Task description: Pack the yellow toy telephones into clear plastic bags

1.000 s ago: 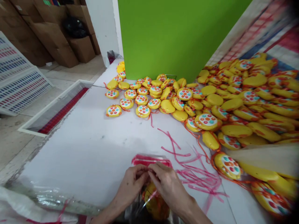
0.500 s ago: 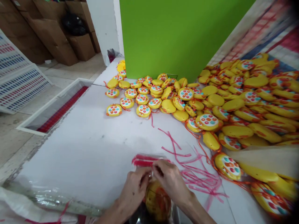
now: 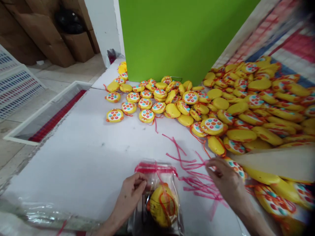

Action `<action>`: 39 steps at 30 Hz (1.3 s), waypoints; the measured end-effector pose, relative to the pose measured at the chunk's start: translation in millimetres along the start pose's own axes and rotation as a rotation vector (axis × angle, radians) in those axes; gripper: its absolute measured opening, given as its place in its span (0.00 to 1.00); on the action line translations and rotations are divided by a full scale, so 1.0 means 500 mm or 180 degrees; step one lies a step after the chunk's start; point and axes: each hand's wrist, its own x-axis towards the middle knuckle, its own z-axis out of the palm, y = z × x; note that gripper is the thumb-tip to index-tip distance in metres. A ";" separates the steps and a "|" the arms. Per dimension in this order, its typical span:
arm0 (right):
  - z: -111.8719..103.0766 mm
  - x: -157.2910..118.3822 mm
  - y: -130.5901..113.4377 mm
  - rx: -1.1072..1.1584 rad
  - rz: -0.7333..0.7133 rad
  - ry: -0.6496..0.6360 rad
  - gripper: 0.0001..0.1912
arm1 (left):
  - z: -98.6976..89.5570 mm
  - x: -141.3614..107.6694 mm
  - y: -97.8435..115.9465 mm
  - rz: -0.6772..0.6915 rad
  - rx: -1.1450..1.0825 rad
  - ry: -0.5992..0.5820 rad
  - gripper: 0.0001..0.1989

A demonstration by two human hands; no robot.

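Left hand (image 3: 130, 193) pinches the left edge of a clear bag (image 3: 159, 196) near centre, yellow toy (image 3: 162, 205) inside. Film looks thin, slippery; hold its red-striped mouth. Right hand (image 3: 225, 182), fingers loosely curled, touches red strips (image 3: 197, 183) rightward.

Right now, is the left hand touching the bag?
Touching. The head view shows the left hand pinching the bag at its left edge.

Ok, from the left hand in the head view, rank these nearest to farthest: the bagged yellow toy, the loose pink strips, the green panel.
1. Bagged yellow toy: just right of the left hand, which grips its clear bag.
2. Loose pink strips: farther right on the white table, by the right hand.
3. Green panel: upright at the far end.
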 end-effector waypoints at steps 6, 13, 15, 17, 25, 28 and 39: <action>0.028 -0.009 -0.198 0.0899 -0.1154 -0.1319 0.19 | 0.006 0.003 0.002 -0.0067 -0.0220 -0.0024 0.08; 0.033 0.037 -0.232 0.0534 -0.2113 -0.1647 0.11 | 0.008 0.005 0.001 0.0039 -0.0127 -0.0023 0.07; 0.029 0.050 -0.180 0.0362 -0.1821 -0.1289 0.12 | 0.005 0.005 -0.001 0.0008 -0.0194 -0.0047 0.08; 0.023 0.055 -0.112 -0.0213 -0.1327 -0.0909 0.11 | 0.003 0.005 -0.003 -0.0040 -0.0261 -0.0067 0.08; 0.002 -0.002 -0.069 0.0303 -0.0194 -0.0911 0.18 | 0.006 0.005 -0.008 0.0027 -0.0432 -0.0163 0.09; 0.031 -0.014 -0.122 0.1236 0.0107 -0.1487 0.09 | 0.005 0.005 -0.009 0.0026 -0.0443 -0.0176 0.09; 0.111 -0.023 -0.121 0.2299 0.0354 -0.1679 0.05 | 0.000 -0.001 -0.009 -0.0129 -0.0299 -0.0127 0.11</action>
